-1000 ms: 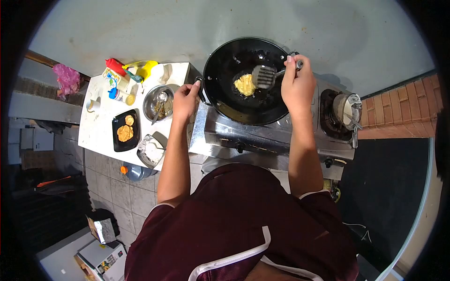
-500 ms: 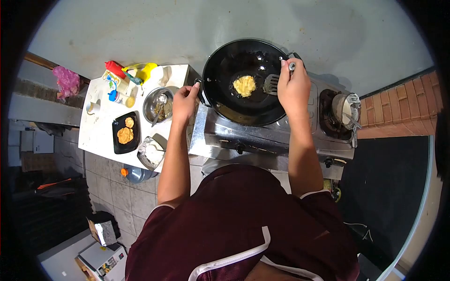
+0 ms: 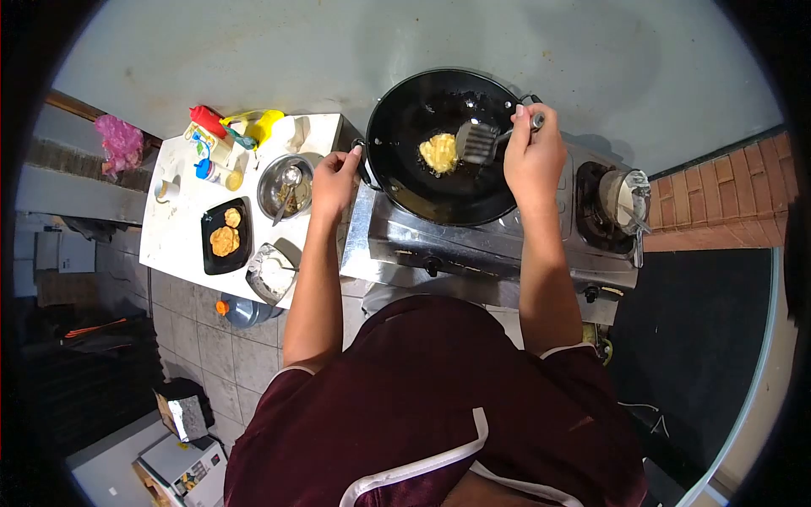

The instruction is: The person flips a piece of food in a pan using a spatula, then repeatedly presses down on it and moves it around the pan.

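Observation:
A black wok [image 3: 405,190] sits on the stove, and my left hand [image 3: 336,179] pinches its left loop handle. My right hand [image 3: 536,156] is closed round the handle of a slotted spatula [image 3: 478,142]. The spatula's head hangs over the wok, its left edge overlapping a pale yellow fritter [image 3: 438,154] in this view. That fritter lies near the wok's middle, with shiny oil around it.
Left of the stove, a white table [image 3: 169,232] carries a black tray [image 3: 221,266] with browned fritters, a metal bowl [image 3: 269,182] with a ladle, a container of white powder [image 3: 272,275] and bottles. A metal pot [image 3: 623,199] stands on the right burner.
The spatula has moved left from beside the fritter to its right edge, and its head has tilted and risen slightly. My right hand has shifted a little right; my left hand stays at the handle.

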Tool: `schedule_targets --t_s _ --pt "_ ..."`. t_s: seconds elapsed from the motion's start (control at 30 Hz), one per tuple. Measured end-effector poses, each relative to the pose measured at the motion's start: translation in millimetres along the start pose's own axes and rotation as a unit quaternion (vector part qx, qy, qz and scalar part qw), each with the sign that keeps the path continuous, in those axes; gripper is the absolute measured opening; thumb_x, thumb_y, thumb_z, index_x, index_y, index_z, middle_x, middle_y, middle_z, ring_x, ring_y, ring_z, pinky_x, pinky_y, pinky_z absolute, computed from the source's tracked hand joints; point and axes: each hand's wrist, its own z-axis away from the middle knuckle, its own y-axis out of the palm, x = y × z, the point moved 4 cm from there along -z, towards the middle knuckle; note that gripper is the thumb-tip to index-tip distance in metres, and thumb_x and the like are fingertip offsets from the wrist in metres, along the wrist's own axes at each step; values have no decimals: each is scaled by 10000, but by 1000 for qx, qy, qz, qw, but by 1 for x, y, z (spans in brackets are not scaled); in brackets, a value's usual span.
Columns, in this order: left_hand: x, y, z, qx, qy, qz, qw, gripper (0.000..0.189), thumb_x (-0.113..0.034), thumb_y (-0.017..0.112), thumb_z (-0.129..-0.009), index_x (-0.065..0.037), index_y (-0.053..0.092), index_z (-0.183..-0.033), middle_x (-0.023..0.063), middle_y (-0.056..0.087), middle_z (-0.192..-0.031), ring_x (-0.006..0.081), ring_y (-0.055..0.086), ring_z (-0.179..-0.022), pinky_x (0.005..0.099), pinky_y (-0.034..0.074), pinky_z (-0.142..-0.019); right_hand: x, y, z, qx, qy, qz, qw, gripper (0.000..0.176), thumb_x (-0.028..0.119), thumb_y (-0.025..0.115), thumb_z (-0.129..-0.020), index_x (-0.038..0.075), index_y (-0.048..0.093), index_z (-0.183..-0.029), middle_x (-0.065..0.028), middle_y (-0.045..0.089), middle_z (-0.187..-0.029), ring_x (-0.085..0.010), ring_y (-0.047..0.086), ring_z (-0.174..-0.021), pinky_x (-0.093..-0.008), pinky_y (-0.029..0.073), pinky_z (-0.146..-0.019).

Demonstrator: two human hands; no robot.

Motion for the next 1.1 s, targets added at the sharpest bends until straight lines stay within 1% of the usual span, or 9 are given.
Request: schedule_targets --t_s 0.13,0.2,0.4,0.5,0.6,0.7,0.8,1.03,1.1 --pt "-2 0 1 1 2 4 1000 335 -295 619 -884 16 602 -759 -18 513 -632 61 407 -589 223 348 -547 4 -2 0 2 13 20 1000 177 191 544 -903 14 536 -917 -186 595 -818 -387 577 -748 -419 452 -655" --pt "-1 0 0 0 -5 2 1000 334 -295 619 -885 16 603 -768 -19 512 -632 61 405 -586 222 345 -542 2 1 0 23 -29 46 998 187 196 540 -906 10 529 -915 -188 591 -803 -379 579 -736 -422 450 -649" --pt "-1 0 1 5 -8 15 1000 330 -299 623 -883 16 604 -786 -14 518 -646 65 409 -591 223 342 -542 4 -1 -3 22 18 38 999 188 200 538 -904 12 530 -919 -181 589 -787 -385 573 -721 -425 450 -642" --pt "-2 0 2 4 -17 7 1000 335 -301 625 -881 18 605 -781 -10 520 -652 68 413 -602 225 349 -555 3 -4 -4 -8 14 30 999 192 204 538 -903 13 531 -921 -181 592 -784 -392 573 -729 -427 451 -643" --pt "-3 0 2 0 -14 -3 1000 337 -302 626 -881 17 607 -776 -8 525 -658 70 417 -612 226 355 -564 3 -3 -4 2 -10 61 998 195 208 536 -904 14 530 -920 -184 595 -785 -390 579 -737 -428 452 -645" --pt "2 0 0 1 -10 5 1000 338 -303 627 -880 17 608 -773 -8 529 -663 70 420 -614 226 356 -565 -1 0 -4 13 -9 67 998 192 206 532 -905 15 528 -918 -187 596 -792 -392 579 -742 -432 452 -648" --pt "4 -1 -2 7 -9 3 1000 339 -303 626 -881 19 607 -774 -7 530 -663 69 423 -616 226 357 -566 -1 -1 -6 24 7 60 998 190 206 530 -906 17 527 -923 -189 597 -796 -396 578 -751 -437 450 -656" --pt "2 0 -1 -1 1 13 1000 336 -302 625 -882 16 607 -776 -14 522 -657 65 411 -602 224 345 -547 -10 -2 -8 25 -1 57 998 203 215 521 -914 12 522 -933 -190 596 -785 -398 577 -739 -433 448 -661" --pt "1 0 0 -4 0 3 1000 336 -305 625 -883 14 609 -778 -14 522 -657 63 407 -597 222 340 -541 -9 -4 -7 10 34 16 999 207 215 513 -921 9 521 -932 -175 615 -771 -366 603 -729 -414 457 -668"
